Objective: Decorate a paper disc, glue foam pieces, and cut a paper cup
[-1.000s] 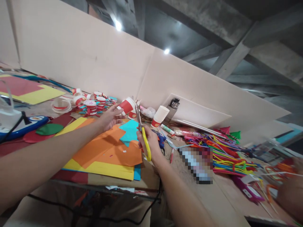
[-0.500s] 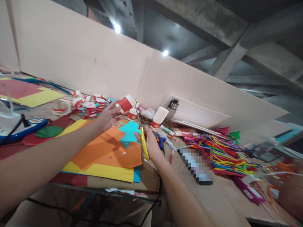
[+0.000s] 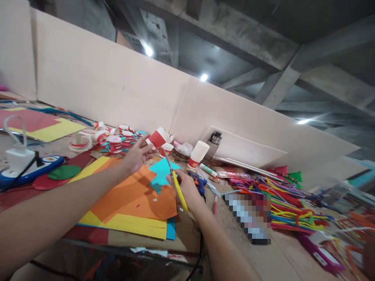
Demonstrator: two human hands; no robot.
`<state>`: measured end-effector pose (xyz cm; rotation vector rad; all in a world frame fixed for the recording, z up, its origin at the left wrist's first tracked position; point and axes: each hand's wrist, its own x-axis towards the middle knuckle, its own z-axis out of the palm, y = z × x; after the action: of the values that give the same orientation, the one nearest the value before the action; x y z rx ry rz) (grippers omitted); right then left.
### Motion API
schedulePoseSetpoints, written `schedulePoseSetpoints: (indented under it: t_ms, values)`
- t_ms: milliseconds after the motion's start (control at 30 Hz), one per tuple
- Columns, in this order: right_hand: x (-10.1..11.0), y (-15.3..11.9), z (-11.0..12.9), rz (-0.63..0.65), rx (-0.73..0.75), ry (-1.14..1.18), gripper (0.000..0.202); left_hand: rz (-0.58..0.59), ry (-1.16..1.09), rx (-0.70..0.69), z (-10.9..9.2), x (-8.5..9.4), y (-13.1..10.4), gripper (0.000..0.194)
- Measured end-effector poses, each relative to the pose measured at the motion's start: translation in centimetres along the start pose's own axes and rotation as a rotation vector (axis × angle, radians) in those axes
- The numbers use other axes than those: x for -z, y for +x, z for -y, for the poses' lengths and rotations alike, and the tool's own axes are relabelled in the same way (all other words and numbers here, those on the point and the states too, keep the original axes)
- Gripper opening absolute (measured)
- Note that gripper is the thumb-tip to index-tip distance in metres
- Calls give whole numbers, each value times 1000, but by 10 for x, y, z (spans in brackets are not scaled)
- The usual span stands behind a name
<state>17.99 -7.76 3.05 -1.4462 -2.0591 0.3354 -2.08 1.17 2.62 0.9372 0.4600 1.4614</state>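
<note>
My left hand [image 3: 138,155] holds a red and white paper cup [image 3: 158,138], tilted on its side, with a torn or cut strip at its rim. My right hand [image 3: 184,184] grips yellow-handled scissors [image 3: 179,191], whose blades point up and away, just below and apart from the cup. Beneath my hands lie orange sheets [image 3: 129,195], a cyan paper piece [image 3: 161,171] and a yellow sheet [image 3: 140,226]. Another small red and white cup [image 3: 166,150] stands behind the scissor tips.
Stacked cups [image 3: 198,153] and a dark bottle [image 3: 213,145] stand by the board. Colourful pipe cleaners [image 3: 293,210] and a blue glue gun [image 3: 200,183] are right. At left are finished cup pieces [image 3: 115,144] and a power strip [image 3: 49,162].
The scissors have dropped away from the cup's rim, and their blades now sit lower. The cup is still in my left hand. The whole view has shifted slightly.
</note>
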Motion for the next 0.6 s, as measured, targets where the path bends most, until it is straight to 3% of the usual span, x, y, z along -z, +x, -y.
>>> schedulePoseSetpoints:
  t_ms: [133, 600]
  values:
    - [1, -1, 1, 11, 19, -2, 32, 16, -5, -53, -1, -2, 0, 57]
    - [3, 0, 3, 37, 7, -25, 32, 58, 103, -44, 3, -4, -3, 59]
